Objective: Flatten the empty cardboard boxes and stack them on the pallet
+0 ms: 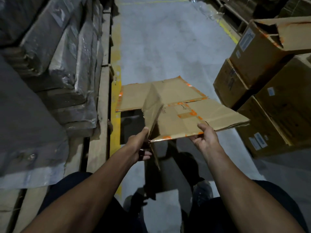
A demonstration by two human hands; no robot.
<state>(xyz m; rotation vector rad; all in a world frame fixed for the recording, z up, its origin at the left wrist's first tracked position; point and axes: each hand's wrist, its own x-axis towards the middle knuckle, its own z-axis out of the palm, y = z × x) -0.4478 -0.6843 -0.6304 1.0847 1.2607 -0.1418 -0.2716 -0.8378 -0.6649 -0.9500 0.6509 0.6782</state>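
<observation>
Head view shows a person standing in a warehouse aisle, holding one opened-out cardboard box (pixel 176 111) in the air in front of the body, above the grey concrete floor (pixel 168 47). The box is already broken open: its panels and flaps spread nearly flat, with orange tape along the edges, but one panel near the left side is folded and stands up as a ridge. So this box is, I think, mostly flattened and not fully.

The left hand (pixel 140 147) grips the near left corner of the cardboard, the fingers curled around a hanging flap. The right hand (pixel 204 137) holds the near edge on the right, thumb on top and fingers underneath, pinching the sheet.

On the right side stand stacked cardboard boxes (pixel 269 84), with shape intact and white labels; the top one (pixel 286 32) is open. I judge that these wait for flattening, though I cannot tell if they are empty. On the left are bundles wrapped in plastic film (pixel 67 56) lying on wooden pallets (pixel 102 81), beside a yellow floor line (pixel 116 78). Whether these bundles are flattened boxes I cannot tell, and which pallet is the target is not clear.

What is left, as it seems: press down the ridge, put this sheet on the pallet, then the boxes on the right.
</observation>
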